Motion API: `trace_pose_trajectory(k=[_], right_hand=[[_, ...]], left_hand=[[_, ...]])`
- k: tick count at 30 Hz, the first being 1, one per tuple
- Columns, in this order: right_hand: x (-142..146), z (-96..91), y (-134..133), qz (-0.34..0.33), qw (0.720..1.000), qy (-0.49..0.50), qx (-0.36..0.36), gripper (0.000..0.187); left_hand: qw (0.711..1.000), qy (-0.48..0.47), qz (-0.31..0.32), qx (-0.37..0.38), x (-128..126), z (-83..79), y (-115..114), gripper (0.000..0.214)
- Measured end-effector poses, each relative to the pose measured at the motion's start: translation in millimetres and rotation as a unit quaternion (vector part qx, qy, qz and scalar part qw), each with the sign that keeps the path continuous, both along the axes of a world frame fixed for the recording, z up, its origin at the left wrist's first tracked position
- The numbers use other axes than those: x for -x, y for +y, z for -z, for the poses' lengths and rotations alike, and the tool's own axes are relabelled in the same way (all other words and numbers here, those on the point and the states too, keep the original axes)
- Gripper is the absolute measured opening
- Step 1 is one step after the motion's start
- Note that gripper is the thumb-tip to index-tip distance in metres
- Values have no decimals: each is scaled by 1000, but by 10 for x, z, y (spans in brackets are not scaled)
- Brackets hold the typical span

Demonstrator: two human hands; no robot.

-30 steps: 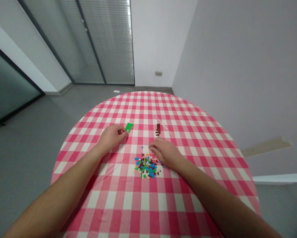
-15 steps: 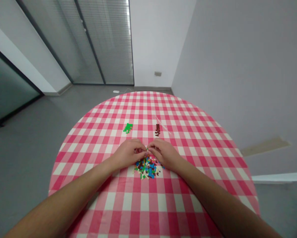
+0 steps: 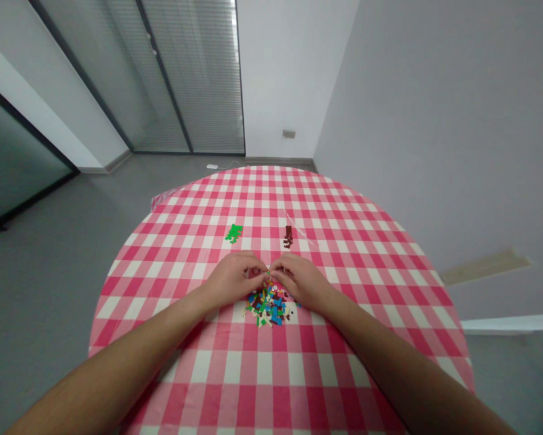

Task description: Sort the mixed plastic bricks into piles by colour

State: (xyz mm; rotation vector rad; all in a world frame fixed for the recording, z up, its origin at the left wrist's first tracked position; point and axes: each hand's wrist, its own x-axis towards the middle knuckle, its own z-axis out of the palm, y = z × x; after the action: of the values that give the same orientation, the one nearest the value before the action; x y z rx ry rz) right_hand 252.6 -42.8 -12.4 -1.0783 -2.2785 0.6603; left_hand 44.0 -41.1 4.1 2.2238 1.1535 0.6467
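Note:
A pile of small mixed-colour bricks (image 3: 269, 307) lies on the round table with the red and white checked cloth (image 3: 271, 368). My left hand (image 3: 233, 280) and my right hand (image 3: 299, 279) meet just above the far side of the pile, fingertips pinched together. A tiny green piece shows between the fingertips. A small heap of green bricks (image 3: 234, 232) sits farther back on the left. A small heap of dark brown bricks (image 3: 288, 237) sits farther back on the right.
The table stands in a room corner with a grey floor, a white wall to the right and glass partitions (image 3: 172, 78) with blinds at the back left. A white cable plug (image 3: 212, 167) lies on the floor beyond the table.
My left hand has come back from the green heap to the mixed pile and met my right hand. In the last half second both hands have hardly moved.

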Motion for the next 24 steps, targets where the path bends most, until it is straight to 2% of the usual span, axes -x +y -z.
trace_pose_trajectory(k=[9,12,15,19,24], right_hand=[[9,3,0,-3,1000,-12,-8,10],[1,-21,10,19,1000,-22,-8,12],[-11,-47,23,36,999,-35,-10,12],[-24,-55,25,19,998,-66,-14,10],[-47,-49,22,21,997,-71,-23,12]], left_hand=[[1000,5,-4,1,9,-35,2,12],[999,10,-40,-1,110,-41,75,15],[994,37,-103,5,306,-38,223,17],[980,81,-183,13,564,2,422,18],[978,90,-188,20,648,62,499,19]])
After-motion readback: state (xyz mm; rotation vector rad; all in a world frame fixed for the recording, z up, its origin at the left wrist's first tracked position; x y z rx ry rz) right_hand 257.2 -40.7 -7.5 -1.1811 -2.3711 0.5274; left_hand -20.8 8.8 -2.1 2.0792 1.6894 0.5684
